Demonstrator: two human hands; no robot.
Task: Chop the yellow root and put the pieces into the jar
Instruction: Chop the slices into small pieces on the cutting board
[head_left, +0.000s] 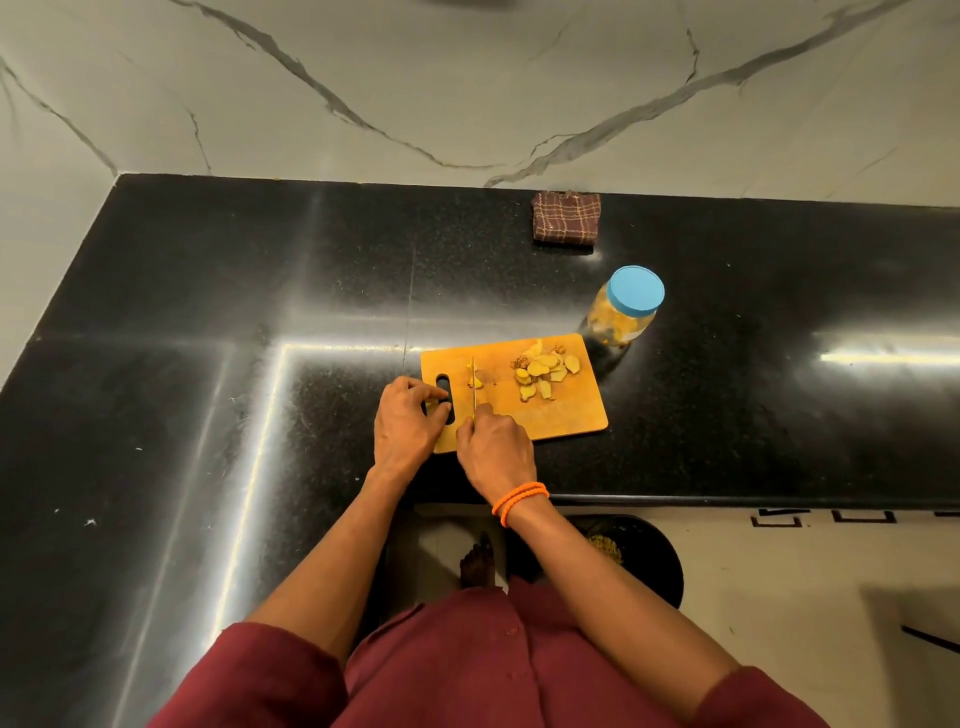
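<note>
The right hand (496, 447), an orange band on its wrist, is closed around the handle of a small knife (474, 387), forefinger stretched along the top. The thin blade points away from the person, its edge down on a wooden cutting board (561, 415). The left hand (408, 418) rests at the board's left end, fingers curled loosely beside the handle slot; it grips nothing that can be seen and seems to be steadying the board.

Just right of the blade lie one or two small bits of yellow root (474, 382), too small to tell whether the blade touches them. Further right on the board sits a heap of cut slices (545, 371). Beyond the board's far right corner, just beside it, stands the jar (626, 314), upright, its blue lid on, with yellow pieces already inside.

The board lies on a black stone counter (208, 364) (glossy, with bright streaks of reflected light). A folded checked cloth (566, 217) lies well back, near the marbled wall.

Judging from this, chopping is nearly finished. To do it well, the left fingertips should pin the remaining bit with knuckles tucked back, since the piece is small and could skid. The lid must come off before any pieces go in.
</note>
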